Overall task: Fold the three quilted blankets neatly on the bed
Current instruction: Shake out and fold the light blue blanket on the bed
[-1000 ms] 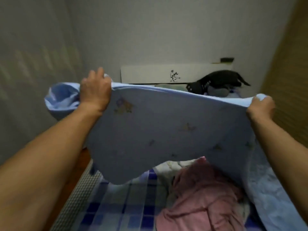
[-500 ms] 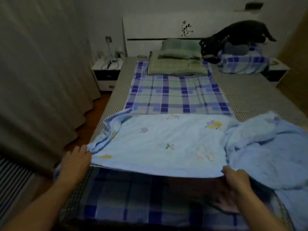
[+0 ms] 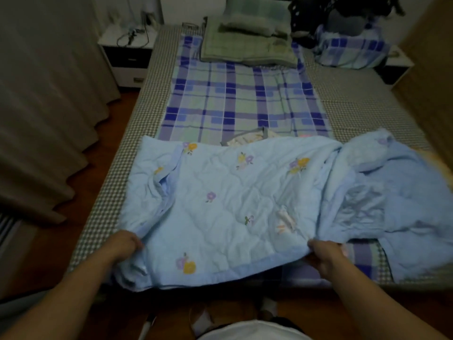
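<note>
Her left hand (image 3: 122,245), at seven o'clock, has its fingers curled into the bunched near-left corner of the light blue floral quilted blanket (image 3: 228,204). The blanket lies across the foot of the bed (image 3: 115,192), its long axis running nine to three o'clock, and its banded near edge stretches between both hands. Its right part is heaped and rumpled toward three o'clock. The right hand (image 3: 324,256), at five o'clock, pinches that same edge, fingers tucked under. Both hands look equally near, so I'd judge the fold goes away toward twelve o'clock.
</note>
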